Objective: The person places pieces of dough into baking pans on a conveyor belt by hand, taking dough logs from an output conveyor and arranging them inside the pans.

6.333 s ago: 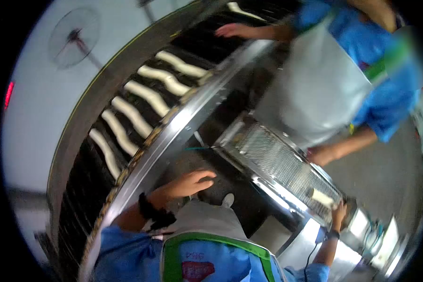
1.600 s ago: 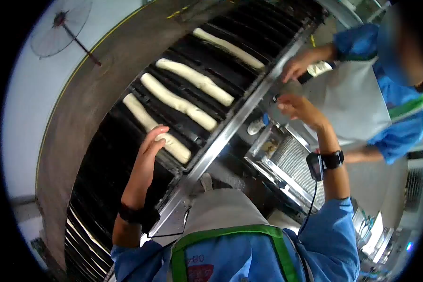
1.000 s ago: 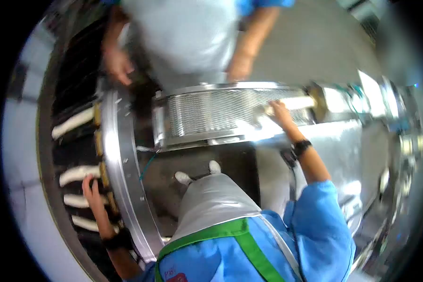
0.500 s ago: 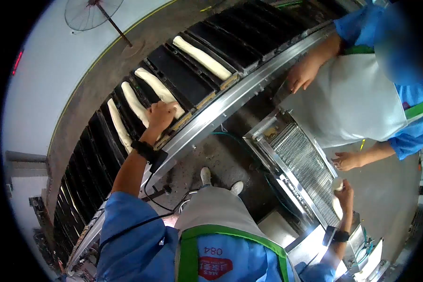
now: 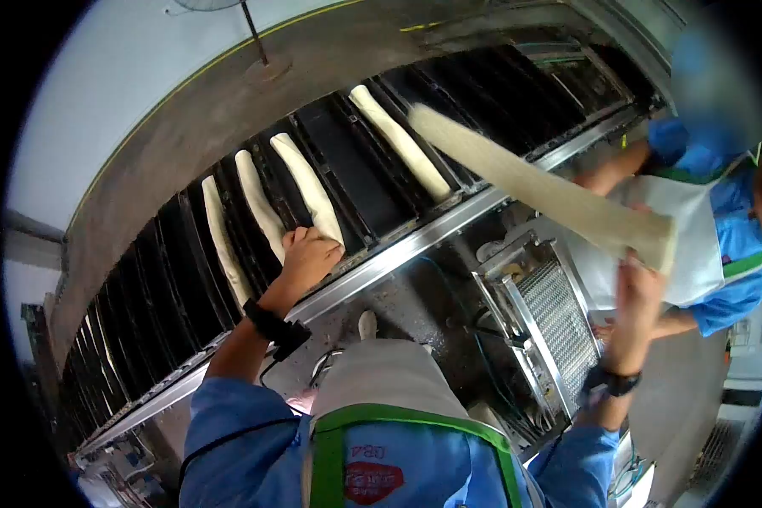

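Observation:
My right hand grips one end of a long pale dough roll, raised above the metal rail and slanting up to the left. Its outline is slightly blurred by motion. My left hand lies at the near end of another dough roll in a black tray, its fingers curled over that end. Just left of it, a dough roll runs down to my knuckles, and a further dough roll lies in the tray beyond. A separate dough roll rests farther right.
Black trays stand side by side on a curved conveyor with a metal rail. At right is a metal mesh belt. A co-worker in a white apron stands behind it. A stand fan's pole is at the back.
My right hand has risen from the mesh belt, lifting a dough roll toward the trays. My left hand stays at the tray's near end. The view has shifted.

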Tool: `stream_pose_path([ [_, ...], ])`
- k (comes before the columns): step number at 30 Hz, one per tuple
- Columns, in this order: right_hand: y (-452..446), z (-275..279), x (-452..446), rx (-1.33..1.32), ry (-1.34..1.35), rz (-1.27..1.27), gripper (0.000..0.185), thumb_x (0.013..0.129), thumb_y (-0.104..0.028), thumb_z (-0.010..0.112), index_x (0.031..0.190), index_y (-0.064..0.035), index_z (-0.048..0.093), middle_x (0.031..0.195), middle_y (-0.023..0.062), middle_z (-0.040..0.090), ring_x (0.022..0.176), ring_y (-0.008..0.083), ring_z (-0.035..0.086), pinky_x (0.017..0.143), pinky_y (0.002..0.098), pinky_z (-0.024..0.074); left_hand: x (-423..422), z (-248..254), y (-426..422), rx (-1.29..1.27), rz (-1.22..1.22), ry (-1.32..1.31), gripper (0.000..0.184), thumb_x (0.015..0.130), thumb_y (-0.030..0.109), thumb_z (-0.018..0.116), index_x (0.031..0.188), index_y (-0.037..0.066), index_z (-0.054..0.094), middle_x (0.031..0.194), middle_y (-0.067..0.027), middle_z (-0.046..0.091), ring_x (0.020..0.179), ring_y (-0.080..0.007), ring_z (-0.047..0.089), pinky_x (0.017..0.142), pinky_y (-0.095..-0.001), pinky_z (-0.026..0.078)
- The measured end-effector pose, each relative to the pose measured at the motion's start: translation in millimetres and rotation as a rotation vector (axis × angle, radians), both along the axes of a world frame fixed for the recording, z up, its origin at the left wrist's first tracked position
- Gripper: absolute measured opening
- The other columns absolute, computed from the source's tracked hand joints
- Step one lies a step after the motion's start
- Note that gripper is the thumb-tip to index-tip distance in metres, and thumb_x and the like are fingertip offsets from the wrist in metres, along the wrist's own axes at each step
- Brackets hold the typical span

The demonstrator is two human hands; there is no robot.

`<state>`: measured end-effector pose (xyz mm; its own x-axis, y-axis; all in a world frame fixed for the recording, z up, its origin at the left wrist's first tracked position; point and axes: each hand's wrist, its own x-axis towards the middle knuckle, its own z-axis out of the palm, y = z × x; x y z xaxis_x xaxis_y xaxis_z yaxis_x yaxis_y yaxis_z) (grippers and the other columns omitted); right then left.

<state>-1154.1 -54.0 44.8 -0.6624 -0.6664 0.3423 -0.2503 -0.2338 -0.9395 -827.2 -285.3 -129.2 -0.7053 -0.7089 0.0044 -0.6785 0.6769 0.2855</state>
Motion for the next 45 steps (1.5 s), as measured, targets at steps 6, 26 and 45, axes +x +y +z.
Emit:
stream_pose_path([
  [6, -99, -81, 61, 0.58, 0.137, 0.796, 0.072, 0.066, -0.011, 0.064, 0.125, -0.0108, 0.023, 0.128, 0.009, 0.022, 0.114, 0.021, 0.029, 0.085, 0.0311, 0.0361, 8, -3, -23, -0.102, 0.116, 0.056, 0.032, 0.07, 0.027, 0.055, 0.101, 0.018, 0.054, 0.101, -0.0031, 0.046, 0.099, -0.0227, 0.039, 0.084, -0.043, 0.025],
  [26, 12, -134, -39, 0.772, -0.201, 0.676, 0.037, 0.075, -0.013, 0.059, 0.108, -0.0027, 0.047, 0.101, 0.0059, 0.053, 0.09, 0.0142, 0.051, 0.075, 0.0253, 0.042, -111, -24, -125, 0.103, 0.266, -0.428, 0.038, 0.071, 0.029, 0.041, 0.106, 0.019, 0.052, 0.107, -0.0068, 0.052, 0.102, -0.0342, 0.036, 0.083, -0.0473, 0.022],
  [45, 146, -141, -88, 0.778, -0.194, 0.389, 0.032, 0.077, -0.019, 0.055, 0.103, 0.0001, 0.049, 0.096, 0.0078, 0.055, 0.092, 0.0153, 0.049, 0.082, 0.0262, 0.0379, -99, -38, -45, -0.166, -0.372, -0.193, 0.028, 0.071, 0.016, 0.048, 0.095, 0.024, 0.058, 0.1, -0.0043, 0.05, 0.098, -0.0296, 0.041, 0.085, -0.0429, 0.029],
])
